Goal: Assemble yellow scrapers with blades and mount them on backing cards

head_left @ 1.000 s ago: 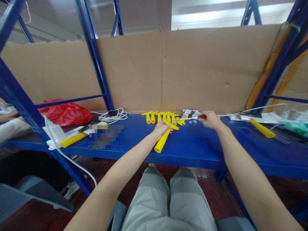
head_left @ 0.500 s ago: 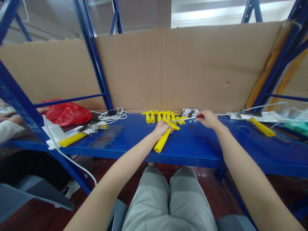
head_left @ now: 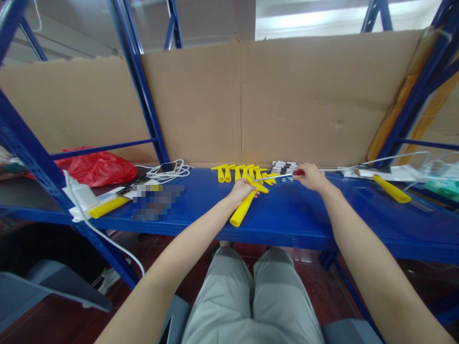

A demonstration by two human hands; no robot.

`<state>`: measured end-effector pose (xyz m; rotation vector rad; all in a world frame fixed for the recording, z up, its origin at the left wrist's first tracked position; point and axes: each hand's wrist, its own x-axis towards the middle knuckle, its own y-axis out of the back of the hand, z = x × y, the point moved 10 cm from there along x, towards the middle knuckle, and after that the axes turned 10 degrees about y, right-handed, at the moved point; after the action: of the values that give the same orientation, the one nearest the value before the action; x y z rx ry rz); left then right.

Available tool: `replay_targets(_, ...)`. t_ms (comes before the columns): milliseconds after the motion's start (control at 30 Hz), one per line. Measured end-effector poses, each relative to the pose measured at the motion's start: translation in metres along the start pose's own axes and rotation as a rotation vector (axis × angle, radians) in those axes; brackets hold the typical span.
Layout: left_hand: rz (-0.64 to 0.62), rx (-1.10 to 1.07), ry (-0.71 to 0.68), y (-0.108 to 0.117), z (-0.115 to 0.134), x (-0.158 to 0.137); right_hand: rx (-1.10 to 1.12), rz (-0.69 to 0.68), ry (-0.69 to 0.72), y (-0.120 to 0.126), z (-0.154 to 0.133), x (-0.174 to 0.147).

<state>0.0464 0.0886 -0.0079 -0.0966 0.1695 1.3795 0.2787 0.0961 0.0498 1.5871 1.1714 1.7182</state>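
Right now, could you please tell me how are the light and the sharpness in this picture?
Head view: glare on the bright band at upper right, a faint sheen on the blue tabletop; blue uprights leaning outward, probably lens distortion; small silvery parts too soft for detail; the screwdriver shaft catching light; a pixelated patch at left.
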Motion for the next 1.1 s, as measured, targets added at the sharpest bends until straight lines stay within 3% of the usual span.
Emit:
replay_targets(233,0.002,0.019,-0.012,-0.0013,0.0019,-0.0029,-0.001,0.044,0.036,-0.0006,0.0019,0.0016)
replay_targets(1100,0.030,0.003,-0.042,0.0032,0.0032,0.0014,-0.002,-0.028,-0.015,-0.0020,-0.0037,-0.0008)
